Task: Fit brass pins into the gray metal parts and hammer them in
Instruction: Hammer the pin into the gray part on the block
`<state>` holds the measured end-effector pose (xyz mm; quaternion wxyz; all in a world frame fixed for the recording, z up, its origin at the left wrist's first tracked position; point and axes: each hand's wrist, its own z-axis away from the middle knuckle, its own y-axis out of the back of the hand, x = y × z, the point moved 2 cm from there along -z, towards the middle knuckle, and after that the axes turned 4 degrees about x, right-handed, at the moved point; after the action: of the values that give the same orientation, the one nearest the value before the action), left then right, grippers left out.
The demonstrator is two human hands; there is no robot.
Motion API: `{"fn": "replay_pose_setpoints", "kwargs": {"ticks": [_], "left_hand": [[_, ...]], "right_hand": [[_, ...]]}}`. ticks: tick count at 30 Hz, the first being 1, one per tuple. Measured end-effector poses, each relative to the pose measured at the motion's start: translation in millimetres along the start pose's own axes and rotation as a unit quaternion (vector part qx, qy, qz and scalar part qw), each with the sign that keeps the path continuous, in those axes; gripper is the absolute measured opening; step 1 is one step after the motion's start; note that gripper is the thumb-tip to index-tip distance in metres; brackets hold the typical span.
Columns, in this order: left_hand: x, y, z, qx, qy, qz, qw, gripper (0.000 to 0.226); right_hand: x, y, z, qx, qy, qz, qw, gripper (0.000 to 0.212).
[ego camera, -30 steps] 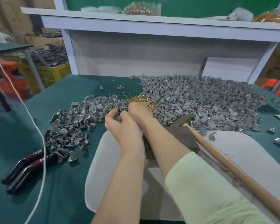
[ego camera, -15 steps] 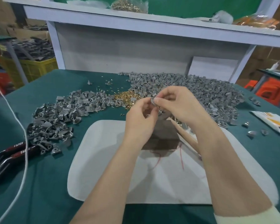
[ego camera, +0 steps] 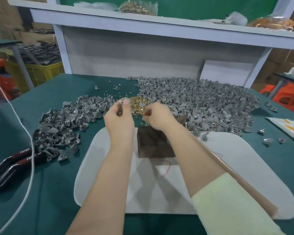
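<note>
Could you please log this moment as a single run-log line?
left hand: pinches gray part | right hand: curled, contents unclear | hammer: lying beside block

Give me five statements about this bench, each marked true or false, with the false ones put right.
1. The left hand pinches a gray part in its fingers. True.
2. The dark block stands on bare green tabletop. False: it stands on the white mat.
3. The right hand grips the hammer handle. False: the handle lies across the mat beside the right forearm, ungripped.
4. Black-handled pliers lie at the table's left. True.
5. The brass pins are heaped on the mat. False: they lie beyond it, between the left heap and right heap of gray parts.
</note>
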<state>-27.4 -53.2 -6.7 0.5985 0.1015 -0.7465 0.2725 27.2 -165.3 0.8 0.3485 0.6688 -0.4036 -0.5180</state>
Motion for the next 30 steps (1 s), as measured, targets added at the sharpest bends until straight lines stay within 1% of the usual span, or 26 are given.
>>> {"fn": "replay_pose_setpoints", "kwargs": {"ticks": [1, 3, 5, 6, 10, 13, 15, 17, 19, 20, 22, 24, 25, 27, 28, 30], "left_hand": [[0, 1, -1, 0.008, 0.007, 0.016, 1.0, 0.021], [0, 0, 0, 0.011, 0.011, 0.023, 1.0, 0.011], [0, -1, 1, 0.008, 0.008, 0.013, 1.0, 0.011], [0, -1, 2, 0.007, 0.007, 0.007, 1.0, 0.01], [0, -2, 5, 0.006, 0.009, 0.0, 1.0, 0.014], [1, -3, 5, -0.002, 0.017, 0.001, 1.0, 0.01], [1, -4, 6, -0.012, 0.015, 0.003, 1.0, 0.008], [2, -6, 7, -0.042, 0.0, -0.007, 0.999, 0.013], [3, -9, 11, -0.094, -0.028, -0.04, 0.994, 0.018], [4, -11, 14, -0.123, -0.042, -0.066, 0.989, 0.019], [3, -16, 22, -0.179, -0.069, -0.138, 0.972, 0.015], [0, -23, 30, -0.231, -0.081, -0.239, 0.94, 0.013], [-2, -25, 34, -0.246, -0.083, -0.304, 0.917, 0.014], [-4, -28, 40, -0.245, -0.097, -0.431, 0.863, 0.013], [-3, -28, 42, -0.239, -0.105, -0.47, 0.843, 0.011], [-1, -28, 44, -0.238, -0.113, -0.503, 0.823, 0.002]], "right_hand": [[-3, -11, -8, -0.017, -0.005, 0.028, 0.999, 0.015], [-7, -26, -23, -0.052, -0.028, 0.085, 0.995, 0.027], [-10, -34, -35, -0.103, -0.049, 0.137, 0.984, 0.038], [-11, -36, -38, -0.118, -0.057, 0.147, 0.98, 0.041], [-9, -39, -46, -0.123, -0.07, 0.134, 0.981, 0.04], [-10, -41, -47, -0.136, -0.053, 0.131, 0.98, 0.037], [-10, -37, -47, -0.142, -0.056, 0.115, 0.982, 0.035], [-9, -20, -42, -0.102, -0.064, 0.07, 0.99, 0.025], [-1, 3, -30, -0.021, -0.07, -0.051, 0.996, 0.01], [4, 16, -20, 0.016, -0.076, -0.126, 0.989, 0.008], [18, 39, 4, 0.066, -0.088, -0.237, 0.965, 0.009], [30, 53, 29, 0.088, -0.094, -0.288, 0.949, 0.01], [36, 57, 40, 0.09, -0.094, -0.301, 0.945, 0.014], [45, 57, 57, 0.094, -0.097, -0.308, 0.942, 0.021], [49, 55, 64, 0.096, -0.097, -0.305, 0.942, 0.022], [52, 50, 73, 0.105, -0.089, -0.292, 0.946, 0.019]]}}
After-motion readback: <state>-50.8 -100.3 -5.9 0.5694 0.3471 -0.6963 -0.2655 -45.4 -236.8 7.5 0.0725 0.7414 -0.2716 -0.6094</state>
